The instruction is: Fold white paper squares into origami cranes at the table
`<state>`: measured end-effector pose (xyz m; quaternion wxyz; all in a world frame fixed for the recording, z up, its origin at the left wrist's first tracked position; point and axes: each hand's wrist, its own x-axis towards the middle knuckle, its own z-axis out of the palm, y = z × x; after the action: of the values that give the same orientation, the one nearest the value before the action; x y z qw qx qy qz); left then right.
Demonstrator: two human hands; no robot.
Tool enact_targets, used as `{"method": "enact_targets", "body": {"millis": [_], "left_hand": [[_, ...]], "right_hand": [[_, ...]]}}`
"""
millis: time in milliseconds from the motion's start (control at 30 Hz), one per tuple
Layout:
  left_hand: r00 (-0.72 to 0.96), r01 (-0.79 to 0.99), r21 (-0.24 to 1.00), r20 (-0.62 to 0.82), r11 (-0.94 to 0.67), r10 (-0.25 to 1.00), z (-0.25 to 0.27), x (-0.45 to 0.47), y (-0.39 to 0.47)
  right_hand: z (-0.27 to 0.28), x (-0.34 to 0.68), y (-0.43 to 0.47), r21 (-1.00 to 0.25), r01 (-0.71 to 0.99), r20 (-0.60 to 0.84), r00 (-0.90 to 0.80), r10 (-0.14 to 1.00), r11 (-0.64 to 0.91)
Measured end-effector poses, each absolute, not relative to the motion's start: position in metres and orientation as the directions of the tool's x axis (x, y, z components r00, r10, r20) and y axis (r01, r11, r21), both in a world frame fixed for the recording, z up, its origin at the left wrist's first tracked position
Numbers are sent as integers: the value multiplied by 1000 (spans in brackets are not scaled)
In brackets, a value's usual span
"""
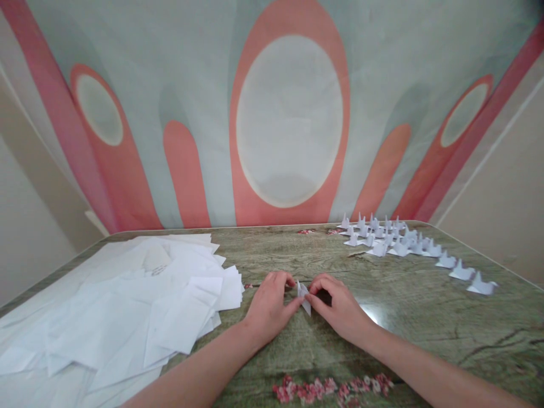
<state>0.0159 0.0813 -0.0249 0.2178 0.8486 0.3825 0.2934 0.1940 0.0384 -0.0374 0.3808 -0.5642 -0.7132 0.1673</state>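
Between my two hands, a small folded piece of white paper [304, 296] stands on edge just above the table, with a narrow point sticking up and another pointing down. My left hand [274, 299] pinches its left side between thumb and fingers. On the right side, my right hand [331, 297] grips the paper with its thumb and curled forefinger. Fingers cover part of the folds. Farther off to the right, several folded white paper cranes [399, 246] stand in rows, with some trailing towards the right edge.
A wide, loose heap of white paper sheets [127, 306] covers the left side of the wood-patterned table [263, 249]. Pink flower prints [331, 390] decorate the tabletop near me. Behind the table's far edge rises a wall [216, 113] painted with coral and white ovals.
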Motion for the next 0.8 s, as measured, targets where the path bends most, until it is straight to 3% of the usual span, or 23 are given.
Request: {"method": "enact_targets", "body": {"millis": [133, 333, 633, 800], "left_hand": [[481, 350, 808, 279, -473, 831, -24, 18, 81], [464, 230, 901, 231, -368, 855, -17, 23, 78], [477, 162, 929, 222, -333, 851, -19, 21, 80], [470, 247, 862, 292, -442, 833, -15, 22, 76]], "right_hand": [[-33, 191, 32, -754, 597, 297, -61, 953, 274], [-28, 188, 26, -819, 502, 324, 5, 946, 278], [-28, 190, 26, -847, 463, 256, -74, 964, 260], [-26, 192, 27, -750, 543, 406, -71, 911, 377]]}}
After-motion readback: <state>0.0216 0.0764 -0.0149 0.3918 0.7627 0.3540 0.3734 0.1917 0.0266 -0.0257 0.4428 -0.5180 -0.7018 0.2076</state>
